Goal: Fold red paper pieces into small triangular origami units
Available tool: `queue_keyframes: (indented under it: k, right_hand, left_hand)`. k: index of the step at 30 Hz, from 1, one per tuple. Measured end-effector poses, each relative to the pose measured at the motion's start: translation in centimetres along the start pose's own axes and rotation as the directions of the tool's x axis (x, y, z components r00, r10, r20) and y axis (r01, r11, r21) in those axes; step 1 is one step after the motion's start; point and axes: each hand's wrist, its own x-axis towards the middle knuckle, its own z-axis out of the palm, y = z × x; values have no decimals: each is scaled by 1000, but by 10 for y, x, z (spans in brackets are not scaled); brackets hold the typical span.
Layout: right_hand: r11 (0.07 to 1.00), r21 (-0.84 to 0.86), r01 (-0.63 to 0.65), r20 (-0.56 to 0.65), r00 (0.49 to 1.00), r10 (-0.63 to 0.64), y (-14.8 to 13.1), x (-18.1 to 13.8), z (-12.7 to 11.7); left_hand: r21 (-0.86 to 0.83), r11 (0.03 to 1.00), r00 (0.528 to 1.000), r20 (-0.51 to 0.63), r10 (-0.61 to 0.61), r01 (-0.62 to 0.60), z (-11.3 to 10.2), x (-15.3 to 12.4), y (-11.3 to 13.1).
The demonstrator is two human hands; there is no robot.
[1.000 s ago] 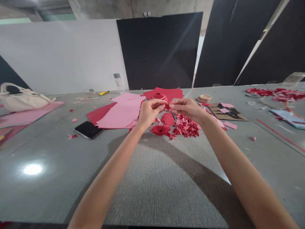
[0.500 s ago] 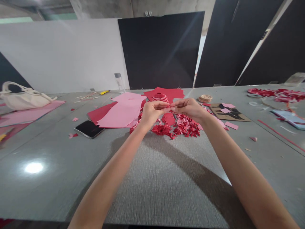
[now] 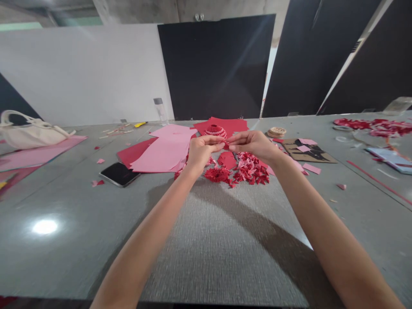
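My left hand (image 3: 203,151) and my right hand (image 3: 251,144) meet above the middle of the table, fingertips close together. Between them is a small piece of red paper (image 3: 226,146), pinched from both sides and mostly covered by the fingers. Beneath the hands lie a pile of folded red and pink paper pieces (image 3: 251,168), a round red pleated paper piece (image 3: 217,174) and a flat red paper shape (image 3: 227,160). Just behind the hands stands a ring-shaped red and pink folded-paper form (image 3: 215,130).
Pink paper sheets (image 3: 162,150) and a phone (image 3: 119,174) lie on the left, with a white bag (image 3: 32,131) farther out. A clear bottle (image 3: 161,110) stands at the back. To the right are a wooden coil-like disc (image 3: 277,132), brown cardboard (image 3: 310,152) and a blue notebook (image 3: 389,159).
My fingertips have drawn slightly apart, and more of the red paper shows between them. The view has shifted a little; the things on the table stay put.
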Motion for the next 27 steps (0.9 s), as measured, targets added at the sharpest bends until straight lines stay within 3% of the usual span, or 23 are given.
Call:
queue_keyframes:
  k: [9, 14, 17, 21, 27]
  right_hand:
    - [987, -139, 82, -116, 988, -98, -7, -1, 12]
    - [999, 29, 40, -43, 998, -39, -3, 0, 7]
    - [997, 44, 70, 6, 997, -71, -3, 0, 6]
    - [981, -75, 181, 3, 983, -181, -5, 1, 8]
    - [911, -285, 298, -127, 930, -344, -5, 1, 13]
  left_hand:
    - [-16, 999, 999, -21, -36, 36, 5, -3, 4]
    - [7, 997, 997, 19, -81, 81, 3, -4, 7]
    - [-48, 990, 991, 16, -130, 130, 4, -5, 9]
    - [-158, 976, 988, 4, -154, 153, 4, -4, 9]
    - [-218, 958, 983, 26, -184, 185, 2, -2, 9]
